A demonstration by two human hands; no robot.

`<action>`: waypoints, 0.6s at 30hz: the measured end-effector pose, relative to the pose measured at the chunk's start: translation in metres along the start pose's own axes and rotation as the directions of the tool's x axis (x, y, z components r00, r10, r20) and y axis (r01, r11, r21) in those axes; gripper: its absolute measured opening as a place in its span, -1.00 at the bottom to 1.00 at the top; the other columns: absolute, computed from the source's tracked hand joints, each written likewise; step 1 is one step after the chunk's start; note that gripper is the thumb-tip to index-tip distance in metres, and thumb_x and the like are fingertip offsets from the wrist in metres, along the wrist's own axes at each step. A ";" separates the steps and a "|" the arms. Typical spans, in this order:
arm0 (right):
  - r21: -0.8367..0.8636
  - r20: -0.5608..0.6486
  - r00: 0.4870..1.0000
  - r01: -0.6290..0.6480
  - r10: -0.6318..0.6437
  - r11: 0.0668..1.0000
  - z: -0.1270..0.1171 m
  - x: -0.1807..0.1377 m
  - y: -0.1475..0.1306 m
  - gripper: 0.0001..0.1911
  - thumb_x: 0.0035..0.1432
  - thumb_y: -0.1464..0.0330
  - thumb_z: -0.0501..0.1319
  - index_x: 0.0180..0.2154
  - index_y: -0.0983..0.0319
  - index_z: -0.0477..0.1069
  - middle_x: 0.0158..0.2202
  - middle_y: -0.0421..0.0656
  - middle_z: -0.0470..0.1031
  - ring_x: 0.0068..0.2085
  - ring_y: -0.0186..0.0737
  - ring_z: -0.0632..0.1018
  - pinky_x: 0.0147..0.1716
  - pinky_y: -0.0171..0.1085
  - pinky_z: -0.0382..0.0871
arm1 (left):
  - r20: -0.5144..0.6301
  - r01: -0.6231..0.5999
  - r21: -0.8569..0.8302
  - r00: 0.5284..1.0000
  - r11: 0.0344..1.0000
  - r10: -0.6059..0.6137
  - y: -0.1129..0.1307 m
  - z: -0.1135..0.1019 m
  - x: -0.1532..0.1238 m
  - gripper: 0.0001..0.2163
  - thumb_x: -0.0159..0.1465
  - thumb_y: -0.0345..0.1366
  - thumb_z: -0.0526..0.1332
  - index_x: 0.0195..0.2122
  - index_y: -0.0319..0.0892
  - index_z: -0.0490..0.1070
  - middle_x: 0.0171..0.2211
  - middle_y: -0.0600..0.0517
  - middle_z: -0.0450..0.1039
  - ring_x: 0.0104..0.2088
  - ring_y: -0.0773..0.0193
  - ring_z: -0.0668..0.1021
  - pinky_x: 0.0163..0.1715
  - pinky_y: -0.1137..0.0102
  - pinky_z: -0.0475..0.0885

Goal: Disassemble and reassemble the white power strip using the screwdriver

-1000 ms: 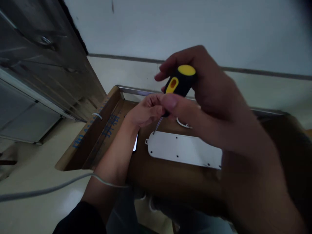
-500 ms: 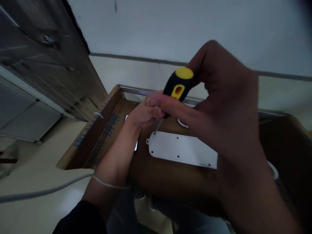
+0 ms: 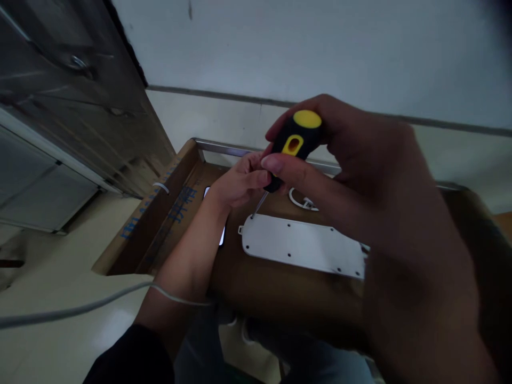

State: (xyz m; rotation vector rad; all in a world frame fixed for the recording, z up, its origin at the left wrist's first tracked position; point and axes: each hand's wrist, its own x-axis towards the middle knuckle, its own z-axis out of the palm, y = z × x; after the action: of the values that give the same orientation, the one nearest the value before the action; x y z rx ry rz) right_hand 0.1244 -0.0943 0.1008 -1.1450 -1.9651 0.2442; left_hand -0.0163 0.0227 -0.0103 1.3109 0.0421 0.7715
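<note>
The tabletop [image 3: 280, 290] is carrying everything. The white power strip [image 3: 304, 248] is lying flat across its middle, back side up, with its small screw holes showing.

Your right hand [image 3: 360, 165] is closing on the black-and-yellow screwdriver [image 3: 295, 140] from above, thumb and fingers wrapped round the handle. Your left hand [image 3: 238, 186] is curling shut low on the tool, pinching where the handle meets the thin shaft. The tip [image 3: 253, 216] is sitting at the hole in the strip's far left corner. Whether it is seated in a screw head is too small to tell.

The shaft is leaning, with the handle off to the right of the tip. To my eye you are risking a slip, so bring the handle over the tip so that the push is going straight down the hole. Neither hand is pressing on the strip, so it may turn under the twist, and a spare finger on its left end should steady it.

A grey cable [image 3: 80, 310] is draping over your left forearm, and a white cable loop [image 3: 303, 201] is lying just behind the strip. Mind that neither is tugging at you as you turn.
</note>
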 end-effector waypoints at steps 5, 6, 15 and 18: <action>0.037 0.016 1.000 0.025 -0.025 0.999 -0.002 0.000 0.001 -0.73 0.31 0.17 0.28 -0.08 0.20 0.43 -0.26 -0.28 0.52 -0.30 -0.48 0.49 -0.33 -0.37 0.34 | 0.158 0.066 0.314 0.980 0.947 -0.120 0.029 0.002 -0.001 -0.49 0.01 0.16 0.52 -0.25 -0.14 0.52 -0.33 0.06 0.52 -0.19 0.11 0.65 -0.12 0.25 0.55; 0.057 0.029 0.999 0.023 -0.025 0.998 -0.003 0.000 0.002 -0.73 0.31 0.17 0.28 -0.08 0.21 0.42 -0.28 -0.28 0.51 -0.33 -0.49 0.47 -0.35 -0.37 0.33 | 0.221 0.094 0.429 0.953 0.899 -0.205 0.039 0.004 -0.003 -0.52 -0.01 0.08 0.55 -0.23 -0.15 0.54 -0.28 0.04 0.55 -0.12 0.07 0.64 -0.06 0.23 0.54; 0.105 0.021 0.999 0.042 -0.045 0.994 -0.003 0.003 0.007 -0.66 0.29 0.13 0.29 -0.06 0.24 0.44 -0.27 -0.24 0.49 -0.27 -0.46 0.45 -0.26 -0.36 0.29 | -0.221 0.317 0.899 0.925 0.304 -0.309 0.040 0.046 -0.078 -0.10 -0.14 -0.28 0.60 0.28 -0.17 0.38 0.14 -0.21 0.50 0.22 -0.30 0.48 0.27 -0.04 0.34; 0.107 0.001 1.000 0.028 -0.029 0.994 0.004 0.001 0.010 -0.63 0.31 0.08 0.25 -0.04 0.22 0.43 -0.26 -0.22 0.51 -0.28 -0.43 0.48 -0.25 -0.34 0.29 | -0.253 0.380 0.822 0.911 0.423 -0.327 0.033 0.053 -0.094 0.03 -0.03 -0.32 0.55 0.46 -0.13 0.11 0.18 -0.21 0.48 0.17 -0.19 0.55 0.16 0.05 0.45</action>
State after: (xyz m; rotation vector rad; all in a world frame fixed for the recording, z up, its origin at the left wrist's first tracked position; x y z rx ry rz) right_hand 0.1275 -0.0868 0.0929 -1.0475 -1.9453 0.3320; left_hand -0.0800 -0.0703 -0.0030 2.1493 0.8463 0.3794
